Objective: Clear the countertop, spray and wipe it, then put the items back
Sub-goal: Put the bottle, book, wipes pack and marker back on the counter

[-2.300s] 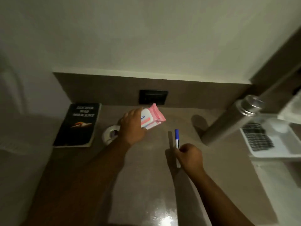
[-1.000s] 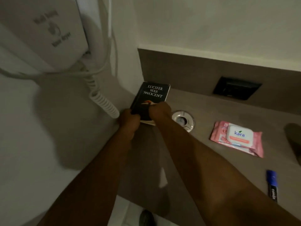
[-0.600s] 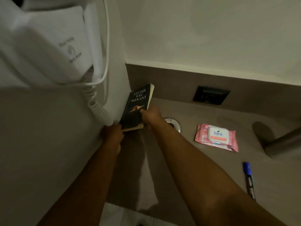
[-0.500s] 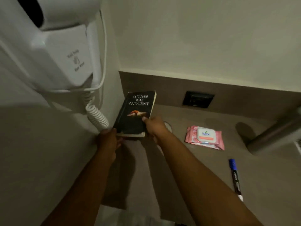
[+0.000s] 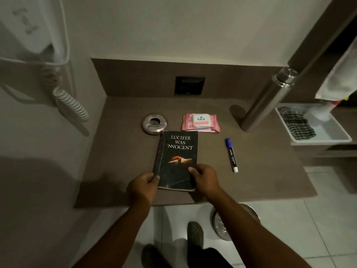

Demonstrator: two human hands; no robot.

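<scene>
Gripping the near end of a black paperback book [image 5: 177, 161], both hands hold it over the brown counter [image 5: 119, 151]. The left hand [image 5: 143, 187] has its thumb on the cover at the spine edge with the fingers curled underneath; the right hand [image 5: 205, 178] pinches the opposite near corner, thumb on top. Whether the book lies flat on the counter or is lifted just above it cannot be told.

Just beyond the book's far left corner sits a round metal fitting [image 5: 154, 123] set in the counter. Just beyond its far right corner lies a pink pack of wipes [image 5: 201, 122], lid up. To the right of the book, apart from it, a blue-capped marker [image 5: 231, 154] lies with the cap pointing toward the wall. A steel flask [image 5: 268, 98] stands at the counter's far right. Past it, a white tray [image 5: 332, 136] holds a checked cloth [image 5: 298, 125]. A coiled white cord [image 5: 70, 105] hangs on the left wall.
</scene>
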